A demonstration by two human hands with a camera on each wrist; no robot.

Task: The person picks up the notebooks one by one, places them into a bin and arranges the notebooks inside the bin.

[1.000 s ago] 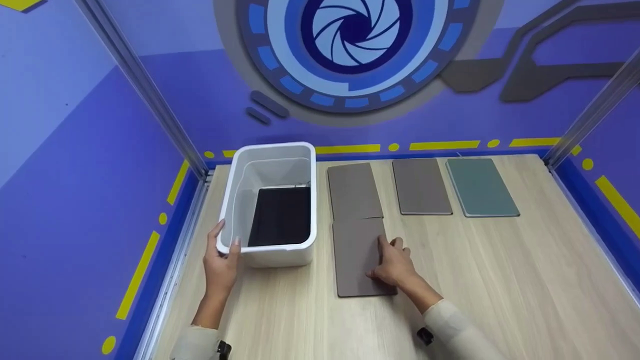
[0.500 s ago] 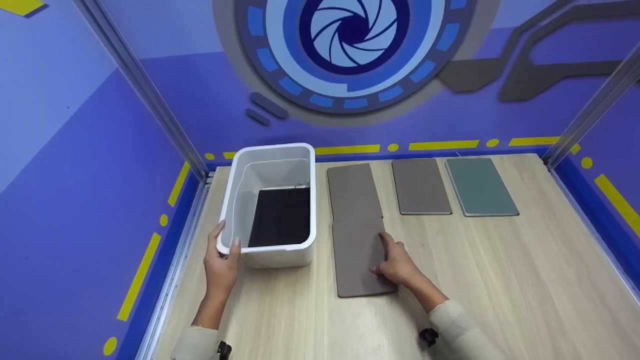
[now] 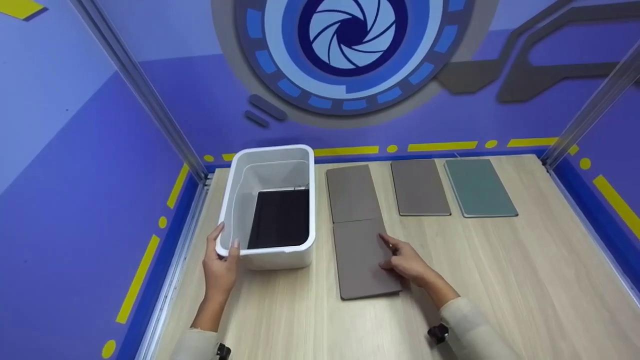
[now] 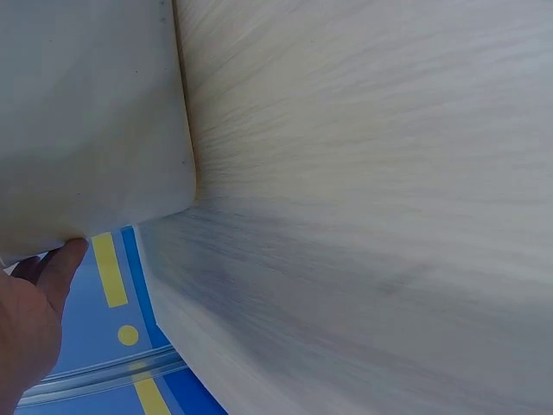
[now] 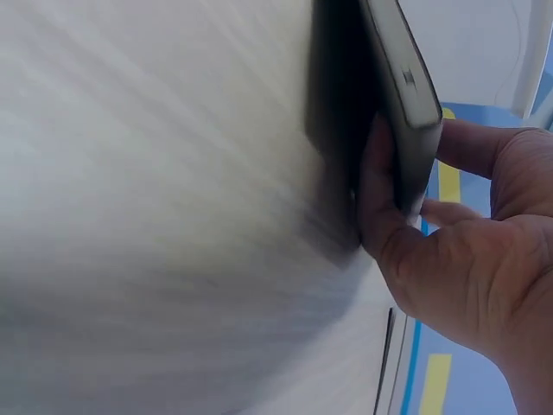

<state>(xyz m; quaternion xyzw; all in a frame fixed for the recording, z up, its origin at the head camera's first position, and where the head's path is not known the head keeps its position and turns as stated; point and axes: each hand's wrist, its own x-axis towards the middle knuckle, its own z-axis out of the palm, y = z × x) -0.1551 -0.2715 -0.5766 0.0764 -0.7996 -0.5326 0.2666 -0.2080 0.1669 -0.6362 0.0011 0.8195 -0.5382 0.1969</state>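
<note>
My left hand [image 3: 220, 272] grips the near left corner of a white plastic bin [image 3: 280, 260], thumb over the rim. A flat black thing [image 3: 281, 217] like a notebook lies on the bin's floor. With my right hand [image 3: 410, 262] I pinch the right edge of a grey-brown notebook [image 3: 357, 265], fingers on both of its faces. In the right wrist view that notebook [image 5: 406, 78] shows its pale page edge and stands off the tabletop there, with a dark shadow below. Its far end meets another grey-brown notebook [image 3: 352, 192] lying behind it.
Farther right, a grey-brown notebook [image 3: 421, 187] and a green notebook [image 3: 482, 187] lie side by side near the back wall. The light wooden tabletop [image 3: 500, 280] is bounded by purple-blue panels [image 3: 175, 100] and metal posts at the corners.
My right hand has shifted slightly right and its fingers have gone round the near notebook's edge. That notebook has moved slightly right and toward me. My left hand keeps its grip on the bin.
</note>
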